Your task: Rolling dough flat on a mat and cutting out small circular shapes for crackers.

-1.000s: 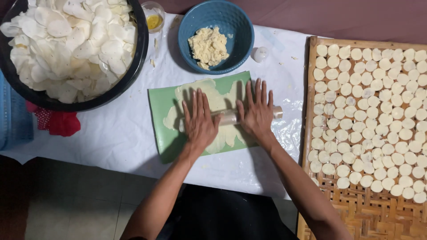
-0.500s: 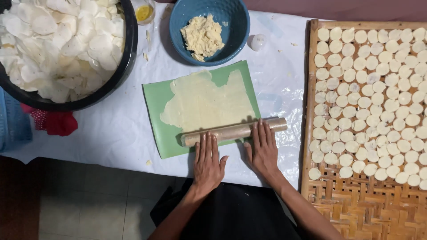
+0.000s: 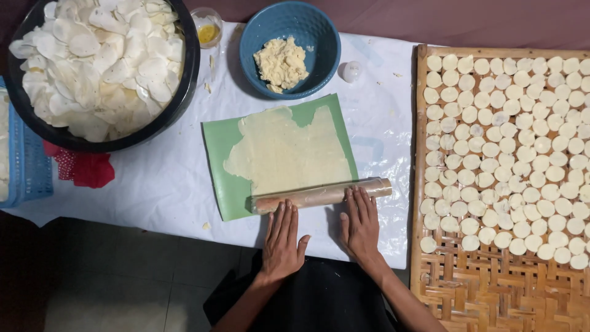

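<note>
Rolling pin [image 3: 321,195] now lies at the near edge of the green mat [image 3: 220,154], pulled back off the flattened dough sheet [image 3: 289,154] since a second ago. White plastic covers the counter [image 3: 153,178]. Left hand [image 3: 283,237] and right hand [image 3: 359,221] lie flat and open, fingertips touching the pin.
</note>
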